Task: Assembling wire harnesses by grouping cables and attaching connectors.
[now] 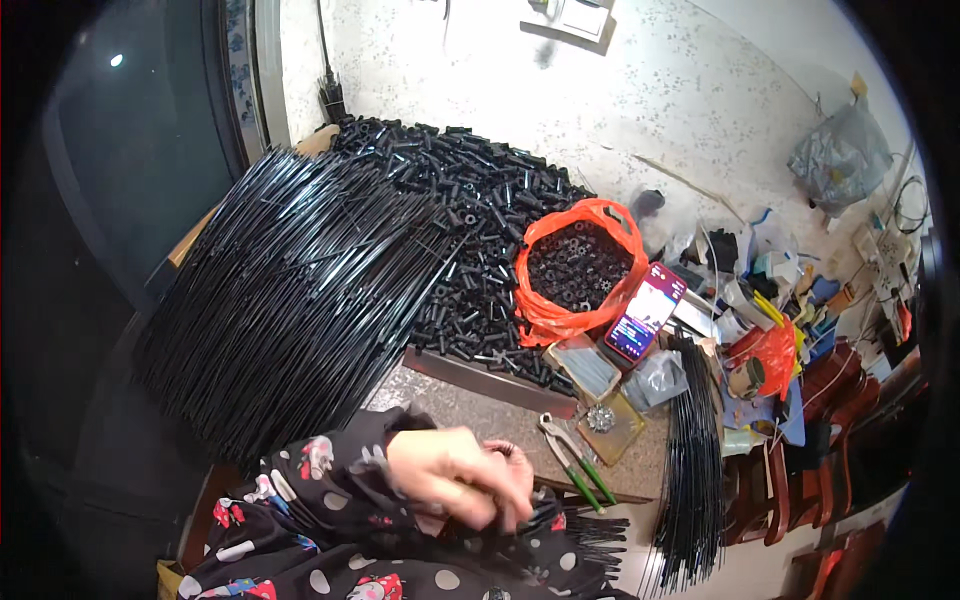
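My left hand (pixel 450 468) reaches across in front of my body, its fingers curled and smeared by motion. Behind it, partly covered, is my right hand (pixel 512 462) with bent, closed fingers. Whatever lies between the hands is hidden. To their right, on the speckled tabletop (pixel 480 403), lie pincers with green handles (pixel 575 462). Beside the pincers, a small cluster of metal pieces (pixel 601 418) rests on a yellowish square plate (pixel 622 436). The ends of several thin black rods (pixel 597 535) stick out beside my right sleeve.
A large bundle of thin black rods (pixel 290 300) covers the left side. Behind a low metal strip (pixel 490 380) are heaped short black tubes (pixel 470 190). An orange-red bag (pixel 533 318) holds small black toothed rings. A lit phone (pixel 645 315) leans beside it; another rod bundle (pixel 690 470) overhangs the right edge.
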A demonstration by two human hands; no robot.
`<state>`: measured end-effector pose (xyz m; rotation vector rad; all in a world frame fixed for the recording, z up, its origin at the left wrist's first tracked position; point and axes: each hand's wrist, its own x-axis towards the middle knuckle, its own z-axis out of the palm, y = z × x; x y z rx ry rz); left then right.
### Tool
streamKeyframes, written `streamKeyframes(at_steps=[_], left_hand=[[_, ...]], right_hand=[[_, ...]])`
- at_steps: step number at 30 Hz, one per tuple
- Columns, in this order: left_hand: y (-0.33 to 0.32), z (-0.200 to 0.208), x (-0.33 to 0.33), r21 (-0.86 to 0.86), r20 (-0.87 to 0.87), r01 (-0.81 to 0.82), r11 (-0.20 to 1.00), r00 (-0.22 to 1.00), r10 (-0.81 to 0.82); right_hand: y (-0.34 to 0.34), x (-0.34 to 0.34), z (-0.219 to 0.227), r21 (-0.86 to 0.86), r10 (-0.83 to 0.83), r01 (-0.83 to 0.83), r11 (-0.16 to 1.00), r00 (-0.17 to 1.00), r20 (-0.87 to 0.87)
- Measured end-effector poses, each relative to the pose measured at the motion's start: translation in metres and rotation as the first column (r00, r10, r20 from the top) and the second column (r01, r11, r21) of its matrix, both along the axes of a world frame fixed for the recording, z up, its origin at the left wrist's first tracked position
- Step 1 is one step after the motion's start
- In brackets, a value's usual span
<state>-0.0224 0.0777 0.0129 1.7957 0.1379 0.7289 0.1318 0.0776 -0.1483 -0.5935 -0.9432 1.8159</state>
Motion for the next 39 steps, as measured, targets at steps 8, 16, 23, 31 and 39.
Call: streamKeyframes(at_steps=[8, 16, 23, 31, 39], left_hand=[[0.201, -0.086, -0.047, 0.35, -0.373, -0.85, 0.394, 0.259, 0.891], [0.288, -0.084, -0.041, 0.705, -0.591, -0.696, 0.137, -0.471, 0.655], [0.265, -0.069, -0.116, -0.275, -0.514, -0.939, 0.207, 0.325, 0.794], [0.135, -0.082, -0.082, 0.708, -0.553, -0.53, 0.467, -0.005, 0.833], [0.147, -0.113, -0.037, 0.676, -0.613, -0.658, 0.331, -0.254, 0.748]], right_hand=[[0.01, 0.004, -0.024, -0.182, -0.209, 0.209, 0.961, 0.978, 0.018], [0.014, 0.005, -0.013, -0.214, -0.208, 0.209, 0.954, 0.978, 0.029], [0.015, 0.001, -0.011, -0.19, -0.242, 0.261, 0.947, 0.963, 0.116], [-0.009, -0.004, 0.005, -0.054, -0.244, 0.253, 0.966, 0.961, 0.126], [-0.022, -0.003, -0.015, -0.121, -0.227, 0.237, 0.964, 0.97, 0.09]])
